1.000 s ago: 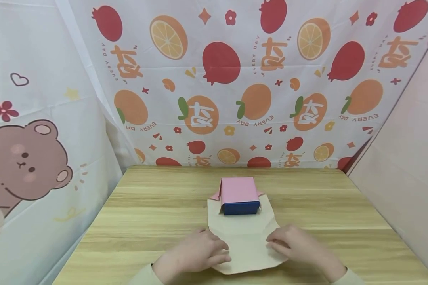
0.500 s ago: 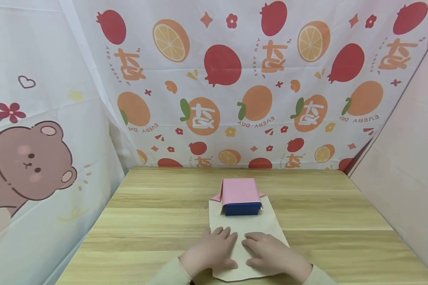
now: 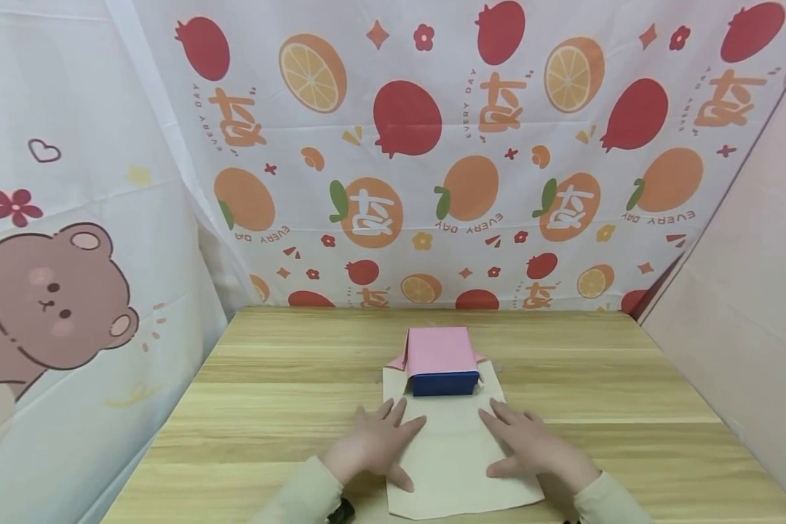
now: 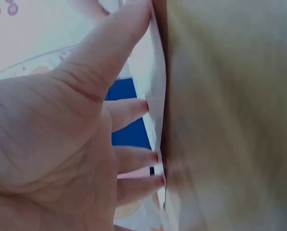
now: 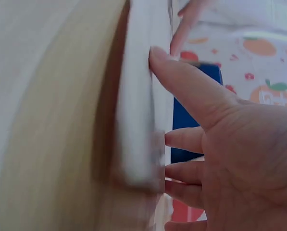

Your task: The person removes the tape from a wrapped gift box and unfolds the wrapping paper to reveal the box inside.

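Observation:
A dark blue box [image 3: 445, 384] sits on the far part of a sheet of wrapping paper [image 3: 455, 466]. The sheet is cream on its upper face; a pink flap [image 3: 442, 350] of it lies over the box's top. My left hand [image 3: 375, 442] rests on the paper's left edge, fingers spread. On the right edge lies my right hand [image 3: 533, 444], its fingers also spread. Both wrist views show straight fingertips [image 4: 150, 158] against the paper, with the blue box [image 5: 185, 137] beyond. Neither hand grips anything.
The paper lies on a wood-grain table [image 3: 268, 407]. A fruit-print curtain [image 3: 340, 145] hangs behind the table. A bear-print curtain [image 3: 59, 306] closes the left side, and a plain pale curtain [image 3: 747, 255] the right.
My hands came inward onto the paper, then slid apart to its side edges with fingers spreading. The near part of the sheet now lies flatter. The box stays in place.

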{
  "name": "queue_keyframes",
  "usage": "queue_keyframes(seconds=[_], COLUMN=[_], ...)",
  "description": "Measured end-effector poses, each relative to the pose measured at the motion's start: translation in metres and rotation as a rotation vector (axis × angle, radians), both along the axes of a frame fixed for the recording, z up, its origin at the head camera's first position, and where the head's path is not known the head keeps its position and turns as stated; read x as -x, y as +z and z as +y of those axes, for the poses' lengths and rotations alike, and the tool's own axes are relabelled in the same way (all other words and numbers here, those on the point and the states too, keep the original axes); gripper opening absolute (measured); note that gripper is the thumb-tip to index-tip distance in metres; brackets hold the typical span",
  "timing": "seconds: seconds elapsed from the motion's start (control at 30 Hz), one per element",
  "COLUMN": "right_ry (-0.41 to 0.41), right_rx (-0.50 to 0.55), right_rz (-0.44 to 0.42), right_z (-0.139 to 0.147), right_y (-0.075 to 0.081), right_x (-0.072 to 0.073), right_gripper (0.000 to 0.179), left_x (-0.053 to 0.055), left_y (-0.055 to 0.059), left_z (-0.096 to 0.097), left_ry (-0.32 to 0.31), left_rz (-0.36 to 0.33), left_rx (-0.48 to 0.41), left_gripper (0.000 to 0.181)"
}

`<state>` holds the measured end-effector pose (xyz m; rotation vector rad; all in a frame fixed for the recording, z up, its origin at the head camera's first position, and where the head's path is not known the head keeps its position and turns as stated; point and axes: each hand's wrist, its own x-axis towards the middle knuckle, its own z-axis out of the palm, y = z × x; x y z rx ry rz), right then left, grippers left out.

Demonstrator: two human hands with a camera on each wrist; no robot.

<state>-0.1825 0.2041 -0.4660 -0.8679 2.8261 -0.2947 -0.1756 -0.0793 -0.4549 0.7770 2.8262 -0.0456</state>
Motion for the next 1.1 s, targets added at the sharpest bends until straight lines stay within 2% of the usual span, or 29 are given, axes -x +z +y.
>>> queue_keyframes(seconds=[0.23,0.5,0.6,0.73,0.9,1.0,1.1], right_ry=[0.006,-0.028,-0.037,-0.032,0.014,0.038,0.037], right_rx=[-0.049,-0.016,-0.009,0.038,0.141,0.134,0.133], right_rz=[0.037,0.035,0.0,-0.04,0.03,0.076,0.065], right_z=[0.009,0.019,0.023,0.023,0.014,0.01,0.007], right_y=[-0.006,-0.007,-0.004,0.0,0.003,0.004,0.01], right_x=[-0.009,-0.011,-0.01,-0.003,0.018,0.033,0.045], right_gripper=[0.094,0.092,0.092,0.086,0.071,0.065,0.063], left_x=[0.01,0.011,0.01,0.013,0.024,0.03,0.036], left_y=[0.004,0.007,0.006,0.006,0.008,0.013,0.018], left_z=[-0.018,-0.033,-0.036,-0.035,-0.024,-0.018,-0.015], left_ry=[-0.05,-0.041,-0.022,0.014,0.053,0.083,0.109], left_rz=[-0.098,-0.158,-0.149,-0.101,-0.007,0.021,0.041], left_rx=[-0.071,-0.147,-0.147,-0.173,-0.188,-0.179,-0.187], left_gripper=[0.104,0.101,0.102,0.095,0.083,0.08,0.077])
